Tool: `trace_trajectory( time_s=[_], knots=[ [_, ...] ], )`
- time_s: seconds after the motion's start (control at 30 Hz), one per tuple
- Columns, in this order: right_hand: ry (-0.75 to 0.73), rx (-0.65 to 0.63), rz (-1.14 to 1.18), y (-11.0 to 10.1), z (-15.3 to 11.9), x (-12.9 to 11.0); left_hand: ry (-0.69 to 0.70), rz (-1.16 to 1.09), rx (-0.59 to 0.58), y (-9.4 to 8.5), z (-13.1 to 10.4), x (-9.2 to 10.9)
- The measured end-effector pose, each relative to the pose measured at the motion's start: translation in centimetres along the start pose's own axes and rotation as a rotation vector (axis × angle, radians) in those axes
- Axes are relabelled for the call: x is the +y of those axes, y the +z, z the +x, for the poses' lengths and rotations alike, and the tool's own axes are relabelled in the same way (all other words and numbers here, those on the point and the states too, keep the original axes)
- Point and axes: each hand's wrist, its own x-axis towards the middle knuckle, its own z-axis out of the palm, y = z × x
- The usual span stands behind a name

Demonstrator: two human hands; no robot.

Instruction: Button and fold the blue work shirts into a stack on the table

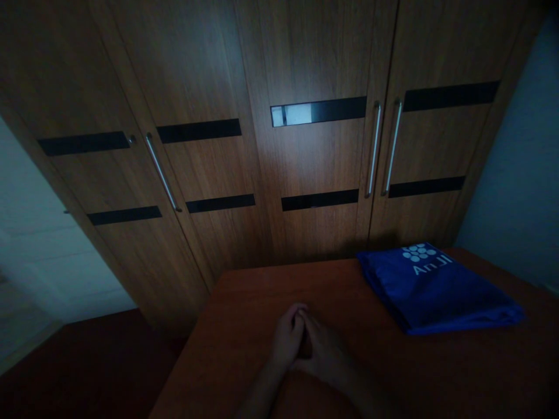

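Observation:
My left hand (288, 338) and my right hand (326, 350) meet at the fingertips over the wooden table (244, 297). Their fingers are closed and pressed together, and a small dark gap shows between the palms. I see nothing held in either one. In the dim light the finer detail of the fingers is lost. To the right of my hands, apart from them, a folded blue fabric bag (445, 297) with a white printed logo and lettering lies on the tabletop.
A brown wooden wardrobe (305, 157) with dark strips and long metal handles (374, 150) stands behind the table. On the left is a white door (56, 256) and dark red floor (87, 361). A pale blue wall (519, 157) rises at right.

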Motion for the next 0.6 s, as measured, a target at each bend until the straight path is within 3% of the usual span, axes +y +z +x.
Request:
trace_trajectory(
  time_s=[0.33,0.6],
  knots=[
    [0.039,0.056,-0.096,-0.1,0.3,0.9,-0.051,-0.091,-0.040,-0.1,0.6,-0.1],
    [0.039,-0.009,-0.157,-0.4,0.1,0.7,-0.075,-0.114,-0.016,-0.1,0.6,-0.2]
  ],
)
